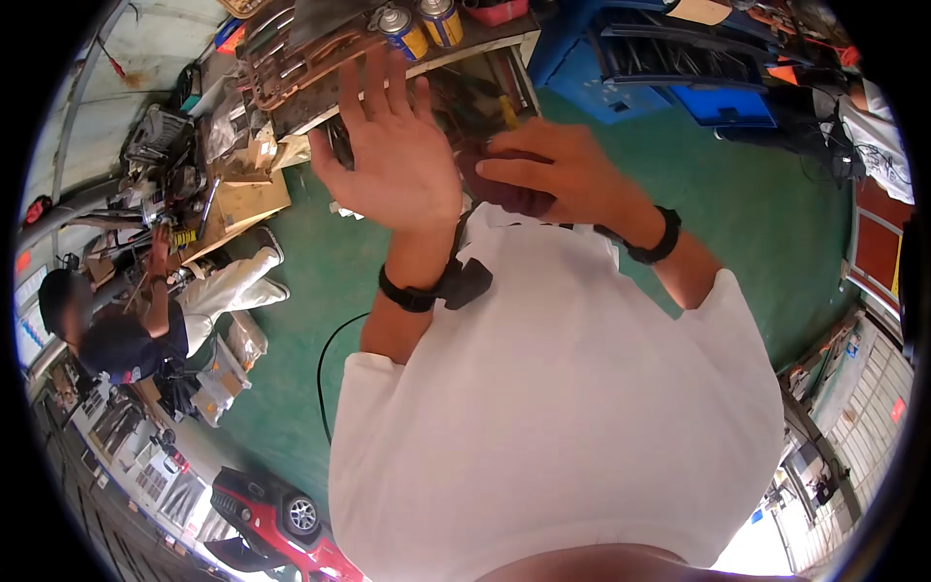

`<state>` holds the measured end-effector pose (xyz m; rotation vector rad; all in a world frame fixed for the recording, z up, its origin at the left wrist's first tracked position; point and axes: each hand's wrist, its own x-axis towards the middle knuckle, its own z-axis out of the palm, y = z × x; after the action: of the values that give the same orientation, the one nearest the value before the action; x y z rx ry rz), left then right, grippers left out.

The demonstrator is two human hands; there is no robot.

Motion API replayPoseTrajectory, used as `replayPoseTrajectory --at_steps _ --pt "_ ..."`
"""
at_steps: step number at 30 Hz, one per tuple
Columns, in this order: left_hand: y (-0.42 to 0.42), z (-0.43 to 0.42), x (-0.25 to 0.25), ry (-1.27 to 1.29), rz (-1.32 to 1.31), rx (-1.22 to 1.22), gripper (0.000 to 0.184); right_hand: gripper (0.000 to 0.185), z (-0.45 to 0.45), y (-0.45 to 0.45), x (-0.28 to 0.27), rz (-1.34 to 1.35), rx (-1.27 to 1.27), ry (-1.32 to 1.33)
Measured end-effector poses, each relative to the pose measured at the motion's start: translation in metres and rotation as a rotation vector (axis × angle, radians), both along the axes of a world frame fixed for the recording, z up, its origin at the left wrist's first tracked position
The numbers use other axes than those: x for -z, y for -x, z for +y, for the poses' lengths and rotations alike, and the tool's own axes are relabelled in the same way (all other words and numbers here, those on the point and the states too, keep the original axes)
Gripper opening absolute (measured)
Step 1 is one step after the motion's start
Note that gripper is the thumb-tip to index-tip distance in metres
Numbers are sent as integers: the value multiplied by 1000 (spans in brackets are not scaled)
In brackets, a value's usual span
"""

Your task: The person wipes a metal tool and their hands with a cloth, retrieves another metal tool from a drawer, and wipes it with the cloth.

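My left hand (396, 160) is raised with the palm toward me and the fingers spread, and nothing lies in it. Its fingertips overlap the edge of a brown tool case (303, 73) in view; I cannot tell whether they touch. My right hand (572, 170) is bent around a dark maroon item (514, 194), perhaps cloth, whose exact kind does not show. Beyond the hands, a drawer below the workbench stands open, with a yellow-handled tool (507, 112) in it. Two spray cans, one blue and yellow (402, 34) and another (441, 21), stand on the bench.
A blue tool cabinet (606, 82) with filled trays is at upper right. At left, a person in dark top and light trousers (218, 291) works by a cluttered bench and cardboard box (238, 213). Behind are a black cable (322, 378) and a red car (276, 529).
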<state>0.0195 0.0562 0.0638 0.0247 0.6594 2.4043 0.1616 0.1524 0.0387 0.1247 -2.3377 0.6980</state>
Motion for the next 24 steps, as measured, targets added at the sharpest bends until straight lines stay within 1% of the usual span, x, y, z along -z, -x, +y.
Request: replayPoseTrajectory --at_steps 1,3,4,6,8,10,11,12,14,15,17,18,20,22,24 --pt "0 1 0 -14 16 18 69 47 -5 2 -4 0 -9 3" --pt "-3 3 0 -29 35 35 68 50 -19 8 -18 199 -15 103" --pt "-8 5 0 -21 17 70 68 50 -22 8 -16 202 -14 105" --pt "-12 5 3 -9 -1 114 69 51 -28 6 -11 85 -100 148" --pt "-12 2 9 -30 12 106 69 52 -13 -4 -3 69 -121 116" --pt "-17 -2 4 -27 -37 119 70 52 2 -19 13 -165 -82 -41" --pt "-20 -4 0 -24 -86 137 71 53 13 -25 24 -362 -60 -184" --pt "-23 -7 -7 -23 -85 139 71 53 16 -32 30 -361 -58 -183" --pt "-28 -6 -22 -172 75 72 75 52 24 -38 38 -293 8 -26" --pt "-29 -6 -21 -166 75 60 75 52 23 -35 33 -293 -5 -22" --pt "-32 -6 -19 -307 -3 180 81 52 12 -24 11 68 115 151" --pt "-35 -3 -20 -311 3 183 81 52 11 -16 3 75 117 148" --pt "-45 -3 -22 -404 -98 232 85 50 0 -9 -9 204 128 90" --pt "-46 -5 -21 -416 -55 232 87 50 -8 -16 -14 150 133 94" --pt "-47 -4 -21 -434 -4 216 89 44 -10 -18 -12 134 123 135"
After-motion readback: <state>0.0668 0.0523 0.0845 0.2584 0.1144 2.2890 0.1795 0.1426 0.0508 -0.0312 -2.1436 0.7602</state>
